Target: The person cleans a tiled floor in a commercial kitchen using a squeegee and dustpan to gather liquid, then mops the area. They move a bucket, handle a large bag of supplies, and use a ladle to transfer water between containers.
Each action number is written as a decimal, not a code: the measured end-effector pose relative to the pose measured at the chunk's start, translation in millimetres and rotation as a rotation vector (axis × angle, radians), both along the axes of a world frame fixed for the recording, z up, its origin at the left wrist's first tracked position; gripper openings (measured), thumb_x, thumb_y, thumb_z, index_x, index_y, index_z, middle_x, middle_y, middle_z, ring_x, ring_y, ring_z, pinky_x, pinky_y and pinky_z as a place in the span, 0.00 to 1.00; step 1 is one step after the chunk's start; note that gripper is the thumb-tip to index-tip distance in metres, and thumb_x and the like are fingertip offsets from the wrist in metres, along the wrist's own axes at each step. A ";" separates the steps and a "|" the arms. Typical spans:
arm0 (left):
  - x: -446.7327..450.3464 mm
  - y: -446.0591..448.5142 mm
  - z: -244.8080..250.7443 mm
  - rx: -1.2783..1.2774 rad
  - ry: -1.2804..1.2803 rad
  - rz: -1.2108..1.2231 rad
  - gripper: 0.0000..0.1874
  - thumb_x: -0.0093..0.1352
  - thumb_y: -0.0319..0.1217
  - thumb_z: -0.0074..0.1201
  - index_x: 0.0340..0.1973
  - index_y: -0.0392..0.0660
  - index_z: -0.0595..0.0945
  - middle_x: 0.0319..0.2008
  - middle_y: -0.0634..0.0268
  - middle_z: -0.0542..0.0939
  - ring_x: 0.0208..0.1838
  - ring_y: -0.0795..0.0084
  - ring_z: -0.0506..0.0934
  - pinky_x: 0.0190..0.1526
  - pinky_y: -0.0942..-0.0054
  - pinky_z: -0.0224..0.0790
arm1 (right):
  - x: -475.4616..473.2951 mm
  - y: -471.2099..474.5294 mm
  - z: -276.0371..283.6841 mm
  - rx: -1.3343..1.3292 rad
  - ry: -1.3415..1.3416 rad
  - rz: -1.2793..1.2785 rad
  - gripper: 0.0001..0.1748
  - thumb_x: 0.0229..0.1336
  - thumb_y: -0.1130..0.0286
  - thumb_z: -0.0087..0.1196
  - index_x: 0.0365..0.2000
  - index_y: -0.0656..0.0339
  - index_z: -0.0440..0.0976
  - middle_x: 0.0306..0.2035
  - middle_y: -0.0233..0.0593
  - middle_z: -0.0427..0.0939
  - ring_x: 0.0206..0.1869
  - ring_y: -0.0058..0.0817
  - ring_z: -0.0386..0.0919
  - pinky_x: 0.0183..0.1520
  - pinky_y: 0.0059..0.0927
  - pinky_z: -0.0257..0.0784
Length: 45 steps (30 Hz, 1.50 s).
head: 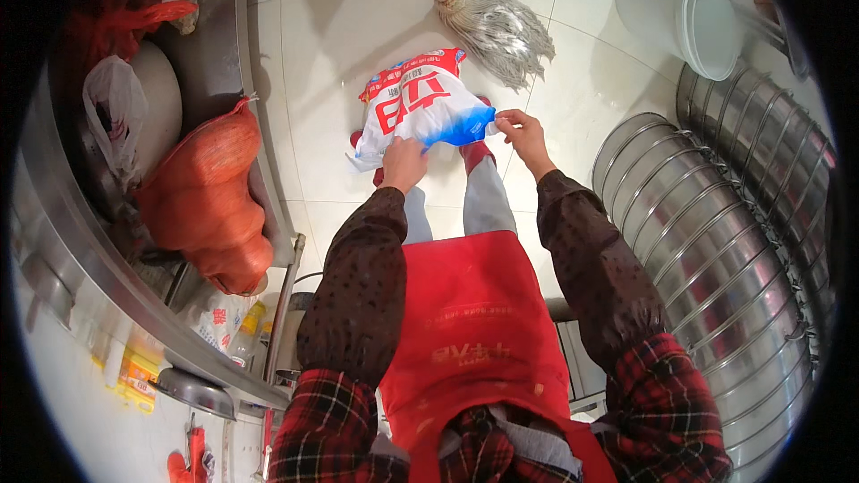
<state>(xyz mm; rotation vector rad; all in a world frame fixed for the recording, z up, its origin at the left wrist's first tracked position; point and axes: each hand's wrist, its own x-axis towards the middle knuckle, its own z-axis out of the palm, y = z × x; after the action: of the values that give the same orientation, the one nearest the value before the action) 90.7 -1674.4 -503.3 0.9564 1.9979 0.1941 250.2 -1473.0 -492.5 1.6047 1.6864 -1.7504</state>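
Note:
A large red, white and blue plastic bag [423, 97] with printing on it hangs or stands in front of my lower legs, above the tiled floor. My left hand [405, 162] grips its near edge, the fingers closed on the plastic. At the bag's blue corner on the right, my right hand [522, 134] pinches the end between thumb and fingers. The red apron [470, 322] covers my lap, and dark sleeve covers reach to both wrists. Whether the bag is open cannot be seen.
A string mop [500, 30] lies beyond the bag. On the right are stacked metal steamer-like rings [704, 268] and a white bucket [711, 30]. The left side has a metal shelf [258, 168] with an orange mesh sack [208, 201], and a metal bowl [194, 392] lower down.

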 end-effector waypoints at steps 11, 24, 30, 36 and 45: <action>-3.8 22.7 27.3 -0.061 0.050 0.010 0.10 0.58 0.29 0.45 0.26 0.39 0.81 0.29 0.53 0.80 0.40 0.49 0.73 0.42 0.56 0.66 | -10.9 13.5 13.6 0.470 0.178 0.552 0.14 0.44 0.80 0.57 0.35 0.60 0.71 0.35 0.39 0.71 0.34 0.36 0.75 0.36 0.30 0.73; -3.6 36.9 133.4 0.049 0.141 -0.048 0.09 0.52 0.31 0.47 0.21 0.41 0.81 0.22 0.52 0.78 0.33 0.50 0.73 0.36 0.53 0.65 | -10.0 72.3 131.8 0.177 0.274 0.664 0.16 0.52 0.67 0.56 0.41 0.62 0.69 0.27 0.48 0.75 0.30 0.39 0.77 0.33 0.34 0.71; -8.3 46.0 180.1 0.063 0.135 -0.058 0.14 0.57 0.38 0.52 0.22 0.40 0.82 0.21 0.52 0.78 0.33 0.51 0.72 0.36 0.55 0.65 | -4.1 76.0 167.1 0.390 -0.076 1.069 0.19 0.52 0.66 0.55 0.44 0.60 0.66 0.32 0.51 0.76 0.33 0.46 0.76 0.35 0.40 0.70; -24.2 62.3 190.1 0.130 0.139 -0.081 0.11 0.55 0.33 0.50 0.22 0.39 0.82 0.22 0.52 0.78 0.33 0.52 0.72 0.37 0.55 0.66 | 2.2 82.9 183.2 0.382 0.344 0.673 0.16 0.56 0.61 0.51 0.41 0.60 0.69 0.26 0.48 0.76 0.30 0.47 0.76 0.32 0.41 0.69; -96.3 72.4 207.2 0.168 0.132 -0.117 0.10 0.52 0.30 0.47 0.21 0.40 0.81 0.23 0.52 0.78 0.36 0.52 0.73 0.41 0.56 0.64 | -56.3 65.4 203.1 0.502 0.365 0.521 0.13 0.55 0.63 0.52 0.36 0.60 0.69 0.21 0.47 0.75 0.28 0.48 0.75 0.30 0.42 0.69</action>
<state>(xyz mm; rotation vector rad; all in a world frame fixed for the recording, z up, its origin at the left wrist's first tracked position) -5.6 -1602.0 -296.2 1.2175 2.0626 0.2423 194.0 -1407.6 -289.4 0.8661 2.5848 -1.4776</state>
